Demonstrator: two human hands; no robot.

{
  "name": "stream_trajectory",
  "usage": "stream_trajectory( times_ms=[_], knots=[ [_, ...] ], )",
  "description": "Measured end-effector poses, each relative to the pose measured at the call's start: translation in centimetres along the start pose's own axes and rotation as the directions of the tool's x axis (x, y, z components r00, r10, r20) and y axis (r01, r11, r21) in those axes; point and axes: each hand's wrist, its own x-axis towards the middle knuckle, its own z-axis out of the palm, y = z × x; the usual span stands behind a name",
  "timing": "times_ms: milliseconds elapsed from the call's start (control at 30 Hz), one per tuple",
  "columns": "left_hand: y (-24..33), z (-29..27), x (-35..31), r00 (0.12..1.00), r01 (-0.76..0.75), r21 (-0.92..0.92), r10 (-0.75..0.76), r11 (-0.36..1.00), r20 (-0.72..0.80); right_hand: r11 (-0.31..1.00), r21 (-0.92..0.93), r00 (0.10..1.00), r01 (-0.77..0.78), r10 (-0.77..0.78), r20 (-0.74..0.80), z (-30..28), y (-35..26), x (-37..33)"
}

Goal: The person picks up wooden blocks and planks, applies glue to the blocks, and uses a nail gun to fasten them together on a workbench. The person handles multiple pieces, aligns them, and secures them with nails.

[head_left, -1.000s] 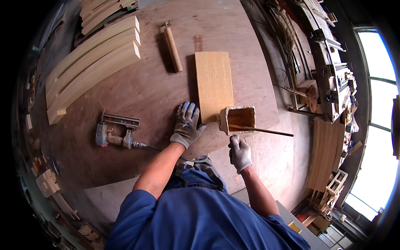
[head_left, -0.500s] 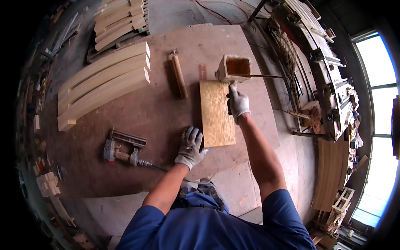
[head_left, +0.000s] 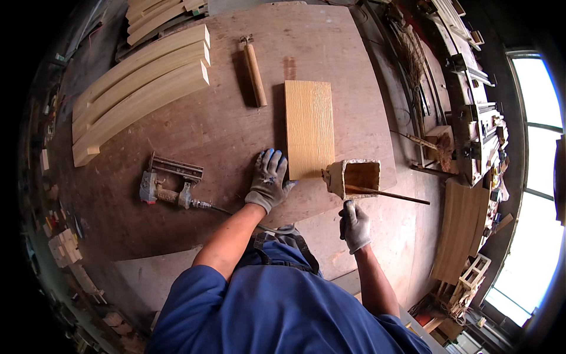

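In my gloved right hand [head_left: 355, 227], closed below its near side, is a square, pale-crusted pot [head_left: 337, 179] with a brown inside; the grip is mostly hidden by the glove. A thin stick [head_left: 401, 196] leans out over its right rim. The pot's left lip is at the near right corner of a rectangular wooden board [head_left: 309, 130], whose face carries fine wavy lines. My gloved left hand [head_left: 269, 180] lies with outstretched fingers beside the board's near left corner, holding nothing.
On the brown worktable [head_left: 224, 130] lie a roller with a wooden handle [head_left: 255, 74], a nail gun [head_left: 171, 183] with its hose, and curved wooden pieces [head_left: 141, 94]. A cluttered bench [head_left: 471, 118] stands at the right, with wooden panels [head_left: 463, 230] below it.
My right hand has drawn the pot from the board's far end toward me to its near right corner. The left hand stays beside the board. The whole view has shifted a little.
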Motion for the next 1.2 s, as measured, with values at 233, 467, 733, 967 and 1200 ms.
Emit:
stream_trajectory(
  times_ms=[233, 467, 733, 967, 1200],
  knots=[
    [0.1, -0.4, 0.0, 1.0, -0.015, 0.001, 0.015, 1.0, 0.0, 0.997, -0.057, 0.999, 0.049, -0.049, 0.018, 3.2, -2.3, 4.1],
    [0.3, -0.4, 0.2, 1.0, -0.01, 0.015, 0.01, 1.0, 0.003, 0.958, 0.025, 0.959, 0.284, -0.284, 0.016, 9.2, -15.4, 20.6],
    [0.2, -1.1, 0.2, 0.997, 0.05, 0.004, -0.05, 0.999, 0.064, 0.943, 0.089, 0.943, 0.321, -0.326, 0.057, 8.7, -18.7, 14.4],
    [-0.3, 0.1, -0.2, 1.0, 0.016, -0.036, -0.016, 0.999, -0.004, 0.987, -0.109, 0.984, 0.117, -0.1, 0.148, 5.4, -3.1, -0.3],
    [-0.6, 0.5, -0.7, 0.997, 0.033, -0.094, -0.04, 0.995, -0.07, 0.909, -0.343, 0.971, 0.235, -0.233, 0.049, 8.5, 0.4, 4.5]
  ],
)
